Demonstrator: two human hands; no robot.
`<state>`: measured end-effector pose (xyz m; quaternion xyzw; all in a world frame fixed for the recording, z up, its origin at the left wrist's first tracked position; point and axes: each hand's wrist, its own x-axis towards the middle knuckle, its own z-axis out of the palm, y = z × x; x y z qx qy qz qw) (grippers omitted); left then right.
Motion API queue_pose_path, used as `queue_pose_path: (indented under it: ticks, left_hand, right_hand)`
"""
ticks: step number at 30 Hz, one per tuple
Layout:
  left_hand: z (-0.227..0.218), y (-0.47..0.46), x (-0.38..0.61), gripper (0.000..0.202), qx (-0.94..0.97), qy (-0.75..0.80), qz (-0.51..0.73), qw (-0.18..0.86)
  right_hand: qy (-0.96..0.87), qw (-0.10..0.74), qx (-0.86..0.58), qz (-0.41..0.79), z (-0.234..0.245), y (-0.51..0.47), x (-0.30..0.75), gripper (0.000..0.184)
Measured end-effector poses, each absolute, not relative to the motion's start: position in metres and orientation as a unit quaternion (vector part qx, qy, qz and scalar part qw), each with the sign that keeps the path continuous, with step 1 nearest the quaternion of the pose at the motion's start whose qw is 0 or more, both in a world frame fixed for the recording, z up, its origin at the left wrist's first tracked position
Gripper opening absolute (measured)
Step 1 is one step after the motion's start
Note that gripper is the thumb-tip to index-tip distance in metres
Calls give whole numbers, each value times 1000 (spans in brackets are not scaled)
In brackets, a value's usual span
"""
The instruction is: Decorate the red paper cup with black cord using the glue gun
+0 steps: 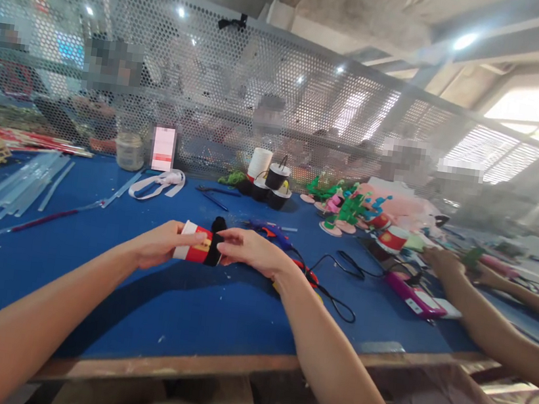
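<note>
A red and white paper cup [188, 252] lies on its side in my left hand [157, 243], held a little above the blue table. My left fingers are closed around its white end, thumb along the side. Around the cup's right end runs a black band [214, 251] that looks soft. My right hand [253, 249] pinches at this band, its fingertips partly hidden behind it. A dark fuzzy tuft [219, 224] shows just above the cup; I cannot tell if it is joined to the band.
Beyond my right hand lies a blue and orange glue gun [273, 231] with black cords. Clear glue sticks [28, 180] and white ribbon [173, 181] are at left. Black-banded cups [277, 176] stand behind. At right are a purple power strip [416, 295] and a co-worker's arm [483, 316].
</note>
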<state>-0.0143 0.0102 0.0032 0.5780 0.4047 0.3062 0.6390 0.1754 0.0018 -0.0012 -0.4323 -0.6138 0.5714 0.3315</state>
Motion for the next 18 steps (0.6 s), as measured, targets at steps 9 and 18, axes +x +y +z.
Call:
queue_pose_path:
  ticks: [9, 18]
  left_hand:
    - [9, 10, -18, 29, 508, 434, 249, 700]
    - [6, 8, -18, 33, 548, 423, 189, 697]
  right_hand:
    - [-730, 275, -582, 231, 2, 23, 178, 20]
    - [-742, 172, -626, 168, -1, 69, 138, 35]
